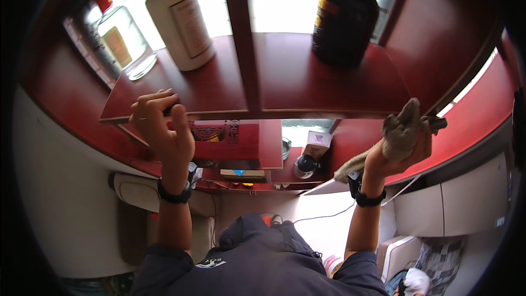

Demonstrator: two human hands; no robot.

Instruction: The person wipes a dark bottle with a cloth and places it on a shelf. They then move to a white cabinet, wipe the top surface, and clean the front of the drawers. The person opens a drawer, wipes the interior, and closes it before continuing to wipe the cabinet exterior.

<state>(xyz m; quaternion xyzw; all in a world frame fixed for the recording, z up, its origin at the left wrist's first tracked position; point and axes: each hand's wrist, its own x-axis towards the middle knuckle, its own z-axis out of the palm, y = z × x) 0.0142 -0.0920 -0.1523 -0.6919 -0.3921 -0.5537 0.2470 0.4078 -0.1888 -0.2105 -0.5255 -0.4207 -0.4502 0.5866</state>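
My left hand (164,127) is raised at the front edge of the red wooden shelf (320,90), fingers curled and apart, with nothing seen in it. At the shelf's right end, my right hand (394,152) grips a grey-brown cloth (400,131), whose tail hangs over the wrist. Above my left hand a white bottle with a red cap (181,24) stands on the shelf, beside a clear bottle with a red cap (123,41). A dark round-shouldered bottle (345,22) stands on the right part of the shelf.
A dark red upright (240,41) crosses the shelf. Lower down are a red carved panel (230,135), a small box (317,144) and a glass pot with a black lid (305,166). A beige padded seat (135,191) is at lower left, and a cable (324,216) runs below.
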